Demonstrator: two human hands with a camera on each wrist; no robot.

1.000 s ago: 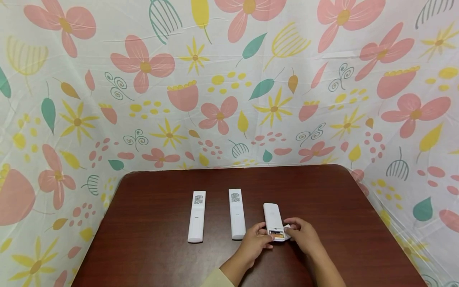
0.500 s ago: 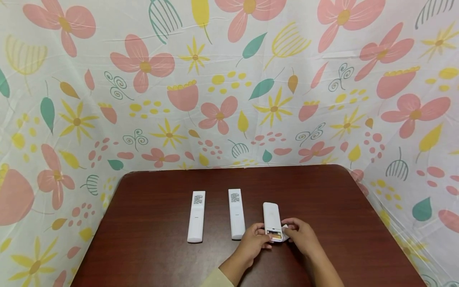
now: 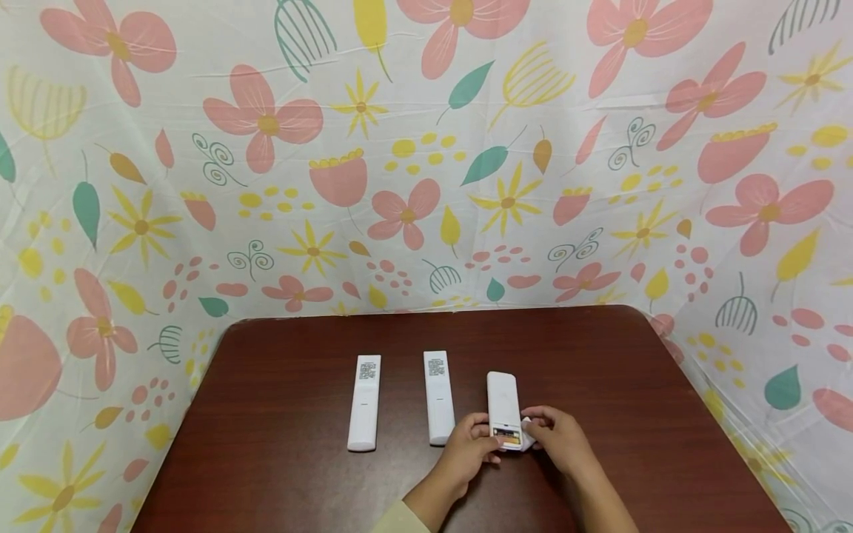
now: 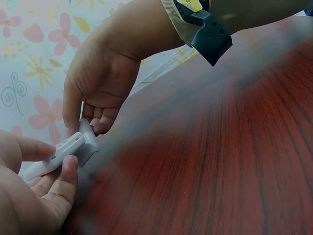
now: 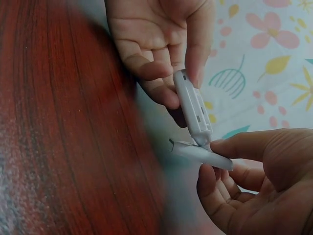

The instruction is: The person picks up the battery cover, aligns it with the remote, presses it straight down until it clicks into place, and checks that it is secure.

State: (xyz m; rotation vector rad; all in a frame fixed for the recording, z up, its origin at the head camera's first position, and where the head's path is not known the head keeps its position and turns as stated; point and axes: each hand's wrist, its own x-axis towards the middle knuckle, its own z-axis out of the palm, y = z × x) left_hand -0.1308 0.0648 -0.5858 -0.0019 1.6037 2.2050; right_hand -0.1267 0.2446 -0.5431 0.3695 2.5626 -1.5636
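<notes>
A white remote control [image 3: 503, 398] lies back side up in my left hand [image 3: 466, 448], its battery compartment uncovered at the near end. Batteries [image 3: 508, 436] show inside that compartment. My left thumb and fingers grip the remote by its near left edge. On the other side, my right hand [image 3: 558, 435] pinches a small white battery cover [image 3: 528, 433] between thumb and fingers. In the right wrist view the cover [image 5: 203, 154] is held at an angle against the end of the remote [image 5: 192, 107]; the two look to be touching.
Two more white remotes lie face down to the left, one in the middle [image 3: 439, 400] and one farther left [image 3: 364, 403], both with printed labels and covers on. They rest on a dark brown wooden table [image 3: 293, 414]. A flower-patterned curtain [image 3: 413, 163] surrounds its back and sides.
The held remote has shifted slightly left and away, both hands moving with it. The cover in my right hand has turned a little beside it. The other remotes stay in place.
</notes>
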